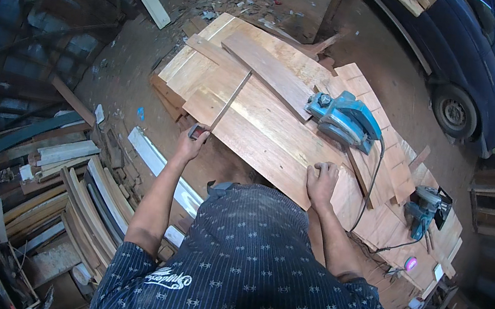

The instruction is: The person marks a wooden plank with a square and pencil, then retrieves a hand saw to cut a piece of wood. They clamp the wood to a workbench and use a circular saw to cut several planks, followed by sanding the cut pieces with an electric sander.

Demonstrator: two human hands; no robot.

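Observation:
My left hand (190, 145) is closed around a tape measure (199, 132) at the near left corner of a wooden board. Its metal blade (232, 100) is pulled out and lies across the boards, pointing away from me. My right hand (321, 182) rests on the near right part of the wide wooden board (249, 139), fingers slightly bent and apart, holding no tool. Beyond the board a thicker plank (268, 75) lies at a slant. A blue electric planer (344, 119) sits at that plank's right end, its cord hanging toward me.
A second blue power tool (422, 210) stands on the bench's right, near a small pink-lit lamp (411, 263). Stacked timber offcuts (79, 200) fill the left floor. Wood scraps (243, 5) litter the ground behind the bench. A dark blue car (462, 64) is parked far right.

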